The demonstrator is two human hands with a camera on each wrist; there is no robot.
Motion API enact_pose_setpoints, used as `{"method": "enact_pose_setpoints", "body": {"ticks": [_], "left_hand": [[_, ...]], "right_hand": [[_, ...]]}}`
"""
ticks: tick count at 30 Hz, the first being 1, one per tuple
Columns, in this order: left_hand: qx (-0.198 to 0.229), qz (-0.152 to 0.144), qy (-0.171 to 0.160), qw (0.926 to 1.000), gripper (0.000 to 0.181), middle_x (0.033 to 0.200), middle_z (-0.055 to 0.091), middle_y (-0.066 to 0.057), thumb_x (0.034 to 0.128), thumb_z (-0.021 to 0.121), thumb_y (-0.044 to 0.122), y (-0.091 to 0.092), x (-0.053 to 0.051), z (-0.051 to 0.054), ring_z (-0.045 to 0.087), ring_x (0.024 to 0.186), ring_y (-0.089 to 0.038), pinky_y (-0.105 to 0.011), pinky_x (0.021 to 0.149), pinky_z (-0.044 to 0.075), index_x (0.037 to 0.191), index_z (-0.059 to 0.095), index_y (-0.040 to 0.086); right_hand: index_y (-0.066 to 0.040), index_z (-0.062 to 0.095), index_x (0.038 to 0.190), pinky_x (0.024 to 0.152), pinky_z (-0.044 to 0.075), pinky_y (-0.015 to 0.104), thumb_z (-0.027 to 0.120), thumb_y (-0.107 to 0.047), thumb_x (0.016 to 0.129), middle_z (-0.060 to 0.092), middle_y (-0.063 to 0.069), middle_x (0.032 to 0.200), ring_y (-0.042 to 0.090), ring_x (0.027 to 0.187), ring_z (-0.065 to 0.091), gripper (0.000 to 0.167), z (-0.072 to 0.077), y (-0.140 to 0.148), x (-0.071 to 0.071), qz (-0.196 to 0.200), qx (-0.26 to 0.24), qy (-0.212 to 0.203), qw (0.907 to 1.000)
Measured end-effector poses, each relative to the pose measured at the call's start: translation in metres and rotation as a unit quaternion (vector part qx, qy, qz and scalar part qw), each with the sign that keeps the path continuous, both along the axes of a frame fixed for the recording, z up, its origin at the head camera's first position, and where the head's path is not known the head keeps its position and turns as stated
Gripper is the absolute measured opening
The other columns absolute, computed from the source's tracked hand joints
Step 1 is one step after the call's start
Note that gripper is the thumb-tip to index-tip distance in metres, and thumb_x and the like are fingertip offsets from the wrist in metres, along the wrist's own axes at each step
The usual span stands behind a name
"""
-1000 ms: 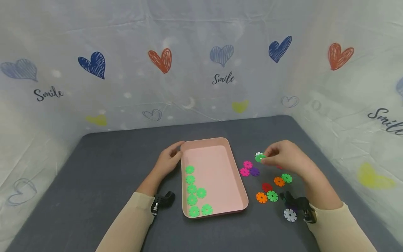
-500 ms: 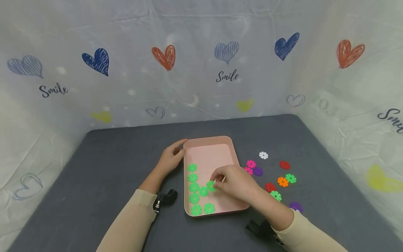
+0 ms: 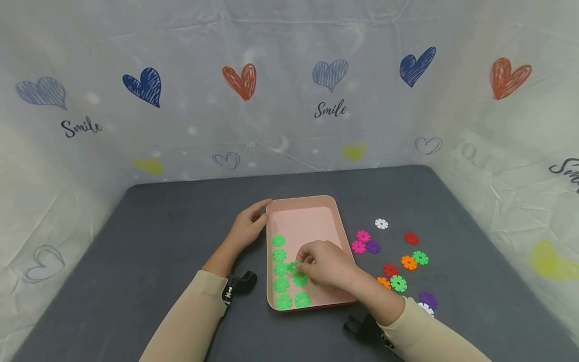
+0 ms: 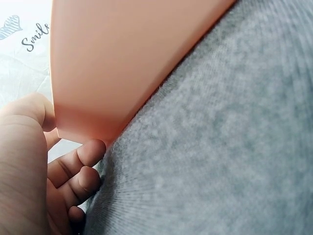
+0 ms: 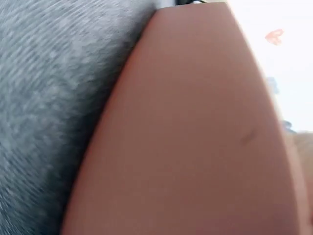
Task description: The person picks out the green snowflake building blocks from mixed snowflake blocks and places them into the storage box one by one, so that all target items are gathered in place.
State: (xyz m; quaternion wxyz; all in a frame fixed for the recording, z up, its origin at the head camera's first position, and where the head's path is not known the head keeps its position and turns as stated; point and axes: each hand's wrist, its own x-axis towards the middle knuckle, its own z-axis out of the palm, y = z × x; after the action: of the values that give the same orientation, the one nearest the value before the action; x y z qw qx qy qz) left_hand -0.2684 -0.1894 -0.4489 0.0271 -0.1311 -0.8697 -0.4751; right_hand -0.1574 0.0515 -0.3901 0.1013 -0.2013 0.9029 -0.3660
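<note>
A pink tray (image 3: pixel 304 221) lies on the grey table, with several green notched plastic discs (image 3: pixel 281 285) along its left side and lower left corner. My left hand (image 3: pixel 246 226) grips the tray's far left corner; in the left wrist view its fingers (image 4: pixel 88 178) curl against the outer wall. My right hand (image 3: pixel 325 261) is over the middle of the tray, with thumb and fingertips pinching a green notched disc (image 3: pixel 293 267). Another green disc (image 3: pixel 299 279) lies just below it, partly under the hand. The right wrist view shows the tray's outer wall (image 5: pixel 186 122), not the fingertips.
Right of the tray lie loose notched discs: white (image 3: pixel 381 223), pink (image 3: pixel 363 236), purple (image 3: pixel 373 247), red (image 3: pixel 411 238), orange (image 3: pixel 409 262) and green (image 3: pixel 398 283). A heart-printed curtain (image 3: pixel 280 100) stands behind the grey table (image 3: pixel 190 226).
My right hand has brought a green disc from the right-hand group into the tray, then shifted slightly left. One green disc inside has slid a little right and down. The left hand stays at the corner.
</note>
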Motion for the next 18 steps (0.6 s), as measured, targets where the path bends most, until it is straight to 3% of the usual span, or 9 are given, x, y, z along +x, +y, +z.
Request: {"method": "enact_pose_setpoints", "body": {"ticks": [5,11,14,18], "left_hand": [[-0.004,0.003,-0.001,1.0000,0.045,0.070,0.051,-0.004,0.1048,0.054,0.019,0.001,-0.001,0.000,0.043,0.060,-0.019,-0.036,0.060,0.038,0.150,0.055,0.019],[-0.004,0.003,0.005,1.0000,0.045,0.070,0.050,-0.004,0.1047,0.055,0.017,0.001,-0.001,-0.001,0.042,0.060,-0.020,-0.036,0.060,0.038,0.149,0.056,0.018],[-0.003,0.001,0.008,1.0000,0.045,0.070,0.050,-0.004,0.1044,0.055,0.016,0.001,-0.001,-0.001,0.043,0.060,-0.020,-0.036,0.060,0.038,0.149,0.056,0.018],[-0.006,0.000,0.006,1.0000,0.046,0.071,0.052,-0.003,0.1044,0.055,0.018,0.002,-0.002,0.000,0.044,0.061,-0.020,-0.036,0.060,0.039,0.150,0.056,0.019]], "right_hand": [[-0.018,0.078,0.081,0.064,0.048,0.031,0.078,-0.017,0.090,0.067,-0.012,0.076,0.008,0.068,0.057,0.009,-0.008,-0.001,-0.009,-0.070,0.001,0.032,0.9970],[-0.012,0.081,0.088,0.069,0.050,0.031,0.081,-0.017,0.087,0.068,-0.008,0.079,0.008,0.074,0.058,0.006,-0.017,0.001,-0.013,-0.071,0.026,0.046,0.9961],[-0.009,0.081,0.098,0.071,0.050,0.031,0.080,-0.020,0.089,0.068,-0.007,0.084,0.009,0.075,0.058,0.014,-0.008,0.008,-0.013,-0.070,0.037,0.033,0.9963],[-0.007,0.079,0.113,0.071,0.050,0.033,0.075,-0.026,0.093,0.069,-0.004,0.090,0.010,0.077,0.059,0.027,0.019,0.036,-0.016,-0.075,0.072,0.014,0.9945]]}}
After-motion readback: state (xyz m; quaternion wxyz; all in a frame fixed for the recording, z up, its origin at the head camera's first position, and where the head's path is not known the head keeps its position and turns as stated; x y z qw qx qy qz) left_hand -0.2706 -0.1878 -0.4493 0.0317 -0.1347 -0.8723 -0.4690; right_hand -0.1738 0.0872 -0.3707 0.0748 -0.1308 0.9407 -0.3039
